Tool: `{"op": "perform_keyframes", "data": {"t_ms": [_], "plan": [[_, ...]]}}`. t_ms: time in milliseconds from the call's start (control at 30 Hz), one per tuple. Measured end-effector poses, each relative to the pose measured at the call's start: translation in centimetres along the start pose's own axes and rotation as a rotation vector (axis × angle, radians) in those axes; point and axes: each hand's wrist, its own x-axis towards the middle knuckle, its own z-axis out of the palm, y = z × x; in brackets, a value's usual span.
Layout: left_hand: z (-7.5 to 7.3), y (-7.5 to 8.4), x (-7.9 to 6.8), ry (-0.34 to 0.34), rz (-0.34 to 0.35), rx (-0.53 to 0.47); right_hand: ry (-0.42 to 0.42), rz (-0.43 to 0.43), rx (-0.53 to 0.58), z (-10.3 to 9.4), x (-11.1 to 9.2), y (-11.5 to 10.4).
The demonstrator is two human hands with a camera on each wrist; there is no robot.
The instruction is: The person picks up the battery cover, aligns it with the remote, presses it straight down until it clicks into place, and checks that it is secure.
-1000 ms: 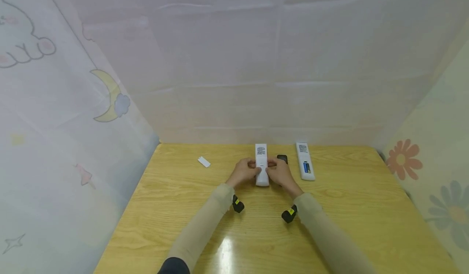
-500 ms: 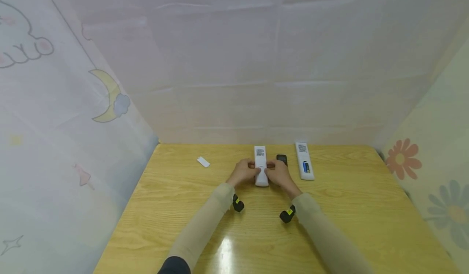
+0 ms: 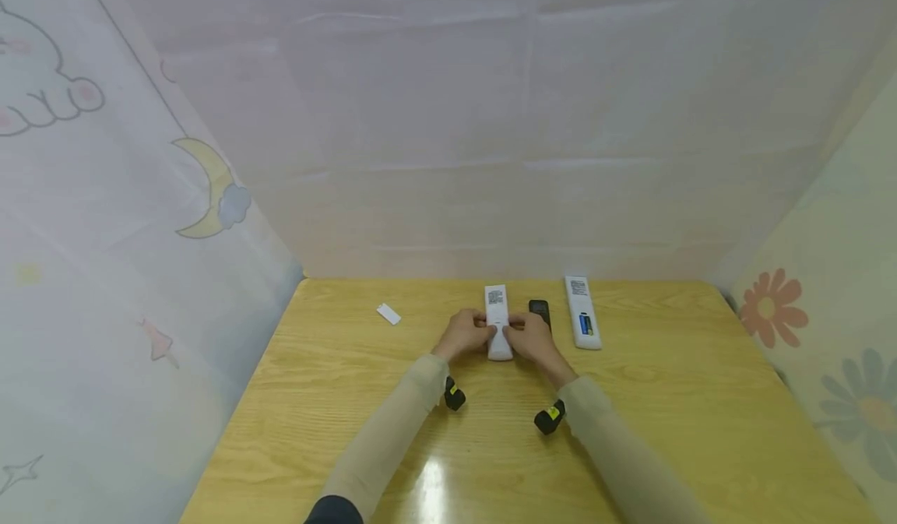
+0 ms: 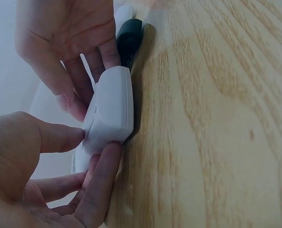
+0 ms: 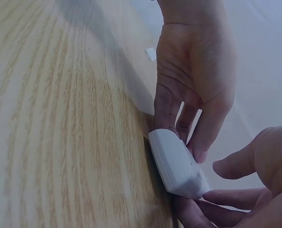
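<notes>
Item one: white remote (image 3: 497,318), just right of centre in the head view, back face up, with a printed label at its upper end. Change over the last second: its upper end sits slightly lower in the frame, and both hands remain on it. This reads as a small adjustment of the remote between the hands rather than a release.

Grip, left: left hand (image 3: 466,332) holds the remote's left edge, thumb on top, fingers against the side. Grip, right: right hand (image 3: 530,337) holds the opposite edge with curled fingers, thumb standing off the surface in the right wrist view. Whether the underside lies flat on the wood is hard to tell.

Item two: dark handset (image 3: 539,306), partly hidden behind the right hand. Item three: second white remote (image 3: 581,302), further right, uncovered, a blue battery (image 3: 585,324) showing. Item four: small white cover (image 3: 388,314), lying loose left of the hands.

Surface: wooden table (image 3: 315,399), yellowish, visibly grained, glare at lower centre.

Room: pale, creased sheeting (image 3: 434,158) behind; printed moon (image 3: 219,177) at left, red flower (image 3: 766,308) at right.
</notes>
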Motion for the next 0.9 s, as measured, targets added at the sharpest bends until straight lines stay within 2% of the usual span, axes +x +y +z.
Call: {"op": "perform_keyframes", "data": {"t_ms": [300, 700, 900], "plan": [[0.0, -0.2, 0.1, 0.011, 0.018, 0.077, 0.017, -0.003, 0.005, -0.1, -0.2, -0.1], [-0.2, -0.1, -0.5, 0.014, 0.002, 0.071, -0.018, -0.011, 0.001, -0.4, -0.3, -0.1], [-0.5, -0.3, -0.3, 0.030, 0.012, 0.068, -0.027, -0.030, -0.021, -1.3, -0.4, -0.2]]}}
